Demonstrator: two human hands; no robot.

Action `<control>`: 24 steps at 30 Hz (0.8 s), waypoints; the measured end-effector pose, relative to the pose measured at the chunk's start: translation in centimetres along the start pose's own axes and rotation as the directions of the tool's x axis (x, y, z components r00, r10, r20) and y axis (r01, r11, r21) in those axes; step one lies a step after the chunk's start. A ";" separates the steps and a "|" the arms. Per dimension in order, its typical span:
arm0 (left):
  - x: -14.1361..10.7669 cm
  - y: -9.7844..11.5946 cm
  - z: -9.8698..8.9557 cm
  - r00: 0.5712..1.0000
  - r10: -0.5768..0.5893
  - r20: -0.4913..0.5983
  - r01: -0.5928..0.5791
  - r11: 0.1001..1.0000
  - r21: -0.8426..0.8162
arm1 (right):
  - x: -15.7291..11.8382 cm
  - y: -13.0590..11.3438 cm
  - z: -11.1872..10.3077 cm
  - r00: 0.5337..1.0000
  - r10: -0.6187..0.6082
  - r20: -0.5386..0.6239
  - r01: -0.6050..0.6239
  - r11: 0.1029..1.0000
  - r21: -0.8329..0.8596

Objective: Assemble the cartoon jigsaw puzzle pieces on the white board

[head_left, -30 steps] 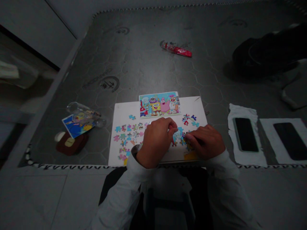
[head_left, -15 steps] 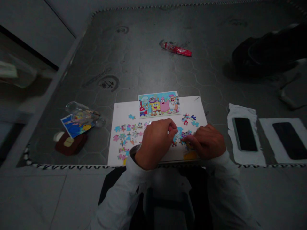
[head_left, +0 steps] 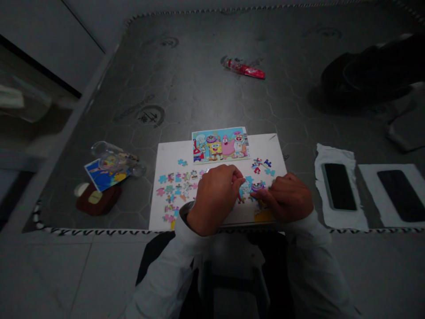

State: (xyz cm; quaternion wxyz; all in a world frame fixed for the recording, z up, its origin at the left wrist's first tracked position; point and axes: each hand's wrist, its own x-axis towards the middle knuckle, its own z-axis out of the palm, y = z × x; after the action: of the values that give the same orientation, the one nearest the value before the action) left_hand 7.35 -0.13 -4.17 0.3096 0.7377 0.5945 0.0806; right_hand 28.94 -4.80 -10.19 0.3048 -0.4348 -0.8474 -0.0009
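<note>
A white board (head_left: 169, 150) lies on the dark mat in front of me. A cartoon reference picture (head_left: 220, 144) rests at its far edge. Loose puzzle pieces (head_left: 174, 190) are scattered on the board's left side, and a few more pieces (head_left: 261, 165) lie at the upper right. My left hand (head_left: 214, 197) is curled over the board's middle, fingertips pinched at a small piece. My right hand (head_left: 287, 197) presses its fingertips on the joined pieces (head_left: 249, 189) between the two hands. Whatever sits under the palms is hidden.
A clear plastic bag over a blue picture card (head_left: 109, 170) and a brown object (head_left: 96, 200) lie left of the board. Two dark phones (head_left: 338, 186) (head_left: 400, 195) rest on white paper at the right. A red wrapper (head_left: 244, 68) lies farther back, a black bag (head_left: 368, 73) at far right.
Both hands stay at the board's middle. My right hand has slid slightly left, its fingers pushing toward the joined pieces. My left hand has barely shifted.
</note>
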 end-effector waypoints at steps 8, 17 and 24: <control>-0.2 -0.4 0.5 1.000 0.019 -0.002 -0.019 0.999 0.030 | 0.0 0.3 0.1 0.999 -0.026 -0.020 0.027 1.000 0.010; 0.1 0.0 0.6 0.999 -0.026 -0.018 0.026 1.000 -0.014 | 0.1 0.2 0.1 1.000 0.004 -0.006 -0.004 1.000 0.013; 0.3 0.1 0.4 0.999 -0.047 -0.018 0.046 0.999 -0.016 | 0.4 -0.1 0.0 1.000 0.000 -0.022 0.000 1.000 0.004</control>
State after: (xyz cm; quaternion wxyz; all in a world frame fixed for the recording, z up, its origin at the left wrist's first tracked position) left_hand 7.76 -0.02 -4.49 0.3118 0.7203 0.6137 0.0849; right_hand 28.76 -4.56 -9.94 0.3150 -0.4342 -0.8439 -0.0040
